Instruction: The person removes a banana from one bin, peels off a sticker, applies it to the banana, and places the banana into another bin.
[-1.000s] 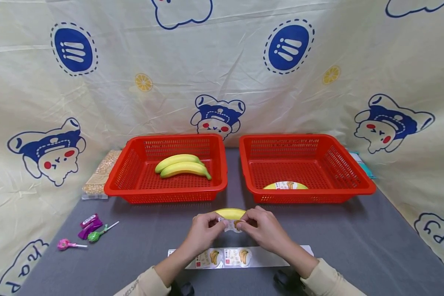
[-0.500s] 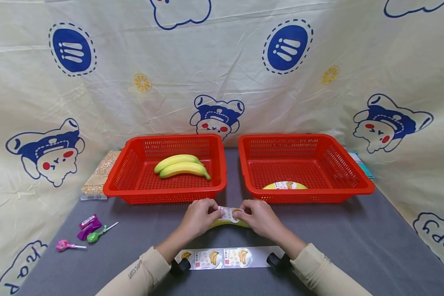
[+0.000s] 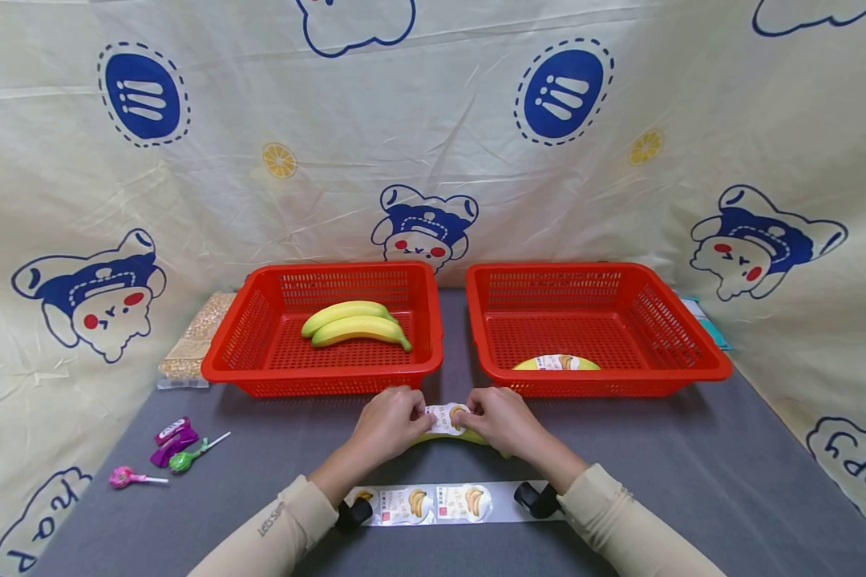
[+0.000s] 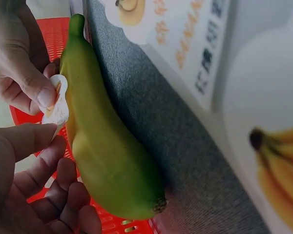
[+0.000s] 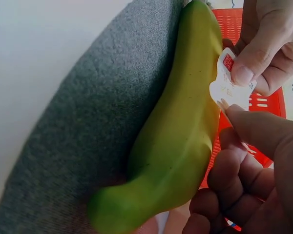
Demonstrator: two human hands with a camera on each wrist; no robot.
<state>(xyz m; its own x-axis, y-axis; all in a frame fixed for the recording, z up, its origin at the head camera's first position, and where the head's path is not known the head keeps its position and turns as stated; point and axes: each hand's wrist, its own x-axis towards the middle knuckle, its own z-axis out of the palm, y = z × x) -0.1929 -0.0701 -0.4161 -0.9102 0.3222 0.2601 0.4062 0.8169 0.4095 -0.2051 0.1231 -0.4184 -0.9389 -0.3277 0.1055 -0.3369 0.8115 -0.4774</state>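
Desk (image 3: 693,449), grey cloth top; carries everything below, hands working at its near middle.

Left red basket (image 3: 260,353), far-left of centre; two bananas (image 3: 354,324) inside, lying side by side, long axes left to right.

Right red basket (image 3: 693,361), far-right of centre; one labelled banana (image 3: 556,362) against its near wall.

Sticker strip (image 3: 433,503), along the near edge, long axis left to right; banana stickers on it, well short of the hands.

Banana (image 3: 469,437), on the desk just in front of the gap between the baskets; long axis left to right, spanning from one hand to the other, mostly hidden under them; neither hand nearer, one at each end.

Left hand (image 3: 390,421); fingers curled, thumb and forefinger pinching the left edge of the sticker.

Right hand (image 3: 501,421); fingers curled, pinching the right edge of the same sticker.

Sticker (image 3: 447,417), small, white; held over the banana's top side at mid-length; in the wrist views one edge lies at the peel, the rest stands off it.

Lollipops and wrappers (image 3: 169,457), near the left edge.
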